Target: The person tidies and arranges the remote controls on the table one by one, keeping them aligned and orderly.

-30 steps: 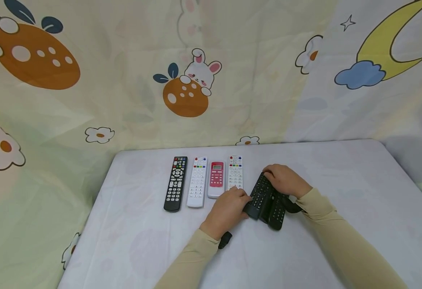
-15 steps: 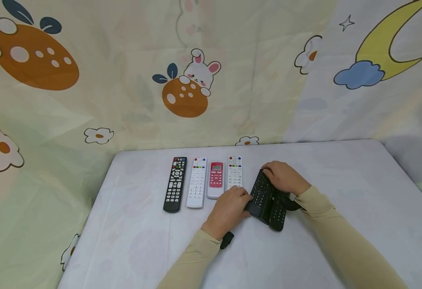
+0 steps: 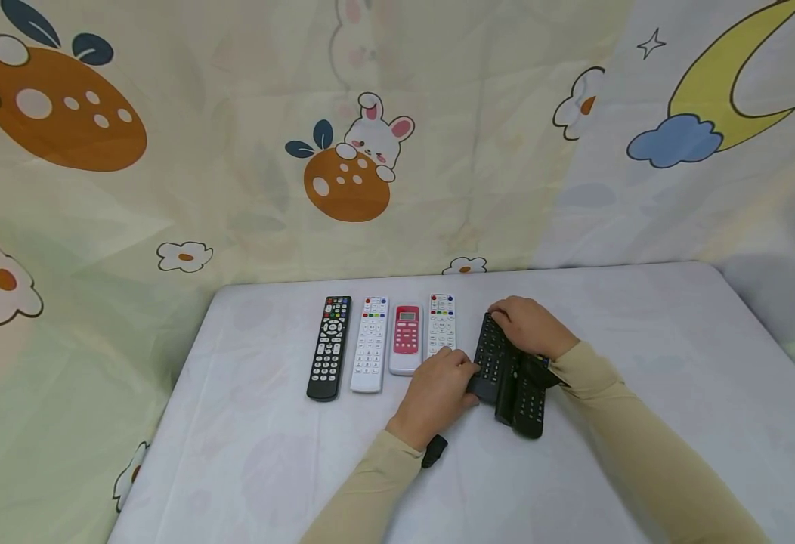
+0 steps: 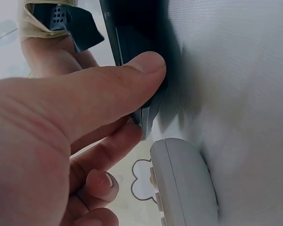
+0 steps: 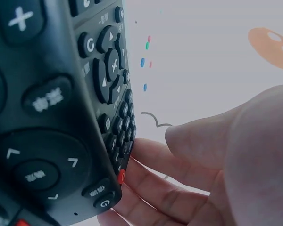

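Note:
Several black remote controls (image 3: 529, 404) lie slanted side by side, partly hidden under the hands. My left hand (image 3: 438, 385) pinches the near end of the leftmost one (image 3: 489, 355); in the left wrist view the thumb (image 4: 146, 66) presses on one side and the fingers meet the other. At that remote's far end is my right hand (image 3: 532, 326). The right wrist view shows its fingers (image 5: 151, 179) hooked against the end by a red button, the thumb (image 5: 184, 136) slightly apart. A larger remote control (image 5: 42, 146) stands closest to that camera.
Left of the hands stands a row: a black remote (image 3: 329, 347), a white remote (image 3: 370, 344), a pink-faced remote (image 3: 406, 340) and another white remote (image 3: 441, 325), partly behind the left hand. A white cloth covers the table (image 3: 248, 453); a printed curtain (image 3: 248, 113) rises behind it.
The black remotes by the hands have turned counterclockwise, becoming more upright in the head view. My left hand moved slightly right, my right hand slightly farther away and left.

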The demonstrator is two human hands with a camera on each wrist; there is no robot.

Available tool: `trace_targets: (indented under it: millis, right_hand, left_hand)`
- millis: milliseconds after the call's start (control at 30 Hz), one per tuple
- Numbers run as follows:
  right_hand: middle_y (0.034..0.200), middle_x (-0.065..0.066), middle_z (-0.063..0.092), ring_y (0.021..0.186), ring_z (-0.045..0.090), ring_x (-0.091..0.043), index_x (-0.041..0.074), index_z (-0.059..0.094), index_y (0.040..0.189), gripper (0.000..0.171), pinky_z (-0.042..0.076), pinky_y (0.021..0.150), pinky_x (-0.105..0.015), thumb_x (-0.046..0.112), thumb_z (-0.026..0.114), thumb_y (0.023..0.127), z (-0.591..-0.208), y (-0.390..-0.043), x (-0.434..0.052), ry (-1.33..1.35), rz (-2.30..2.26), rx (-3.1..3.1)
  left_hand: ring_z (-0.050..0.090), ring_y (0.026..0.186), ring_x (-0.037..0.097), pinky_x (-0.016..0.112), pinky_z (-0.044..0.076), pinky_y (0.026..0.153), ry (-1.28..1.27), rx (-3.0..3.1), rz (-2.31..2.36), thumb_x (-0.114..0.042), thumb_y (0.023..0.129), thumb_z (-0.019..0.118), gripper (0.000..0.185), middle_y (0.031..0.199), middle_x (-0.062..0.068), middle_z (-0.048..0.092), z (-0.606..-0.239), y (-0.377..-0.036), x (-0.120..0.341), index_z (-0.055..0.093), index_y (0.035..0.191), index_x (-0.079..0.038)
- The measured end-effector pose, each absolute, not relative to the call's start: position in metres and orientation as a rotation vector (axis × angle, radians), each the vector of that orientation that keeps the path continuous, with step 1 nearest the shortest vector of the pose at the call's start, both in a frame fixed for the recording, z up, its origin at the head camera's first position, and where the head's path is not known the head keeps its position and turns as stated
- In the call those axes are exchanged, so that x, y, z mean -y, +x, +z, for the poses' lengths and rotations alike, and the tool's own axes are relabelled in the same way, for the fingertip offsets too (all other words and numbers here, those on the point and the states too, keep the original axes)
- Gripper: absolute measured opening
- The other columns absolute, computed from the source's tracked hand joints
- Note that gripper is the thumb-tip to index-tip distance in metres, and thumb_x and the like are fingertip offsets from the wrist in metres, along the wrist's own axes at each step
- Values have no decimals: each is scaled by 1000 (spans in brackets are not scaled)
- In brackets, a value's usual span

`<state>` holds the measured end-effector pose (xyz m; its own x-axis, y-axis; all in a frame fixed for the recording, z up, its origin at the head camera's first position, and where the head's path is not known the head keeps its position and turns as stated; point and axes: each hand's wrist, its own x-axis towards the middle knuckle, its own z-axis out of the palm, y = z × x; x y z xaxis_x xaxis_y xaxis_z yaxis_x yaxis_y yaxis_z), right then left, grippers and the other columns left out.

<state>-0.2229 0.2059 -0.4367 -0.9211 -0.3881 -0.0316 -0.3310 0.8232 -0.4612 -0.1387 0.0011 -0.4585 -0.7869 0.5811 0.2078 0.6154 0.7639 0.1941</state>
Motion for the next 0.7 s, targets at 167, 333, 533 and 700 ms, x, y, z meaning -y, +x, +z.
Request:
trace_targets:
  millis: [167, 333, 533, 700]
  right_hand:
    - [122, -26, 66, 119, 59, -42, -10, 65, 123, 32, 44, 103, -55, 7, 47, 104, -437, -227, -203, -561, -698, -2882]
    - [122, -26, 66, 119, 59, -42, -10, 65, 124, 32, 44, 103, -55, 8, 47, 104, -437, -231, -198, -557, -700, -2884]
    - [123, -27, 65, 120, 58, -43, -11, 63, 125, 33, 44, 104, -54, 7, 46, 104, -439, -235, -194, -588, -705, -2894]
    - [122, -27, 65, 119, 58, -43, -11, 63, 124, 32, 44, 104, -54, 6, 46, 104, -441, -238, -190, -611, -707, -2898]
  left_hand:
    - [58, 92, 12, 22, 50, 77, -940, 2807, -360, -31, 78, 88, 40, 102, -2, 68, -459, -140, -3, 77, 111, -12]
    - [58, 93, 14, 25, 50, 78, -899, 2805, -378, -29, 77, 89, 39, 102, -2, 68, -459, -141, -4, 78, 110, -11]
    - [60, 93, 16, 28, 51, 77, -838, 2798, -367, -26, 76, 89, 34, 98, 0, 69, -461, -141, -6, 78, 105, -12]
    - [60, 93, 16, 27, 51, 76, -816, 2777, -386, -26, 77, 89, 33, 98, 0, 69, -462, -141, -8, 79, 104, -11]
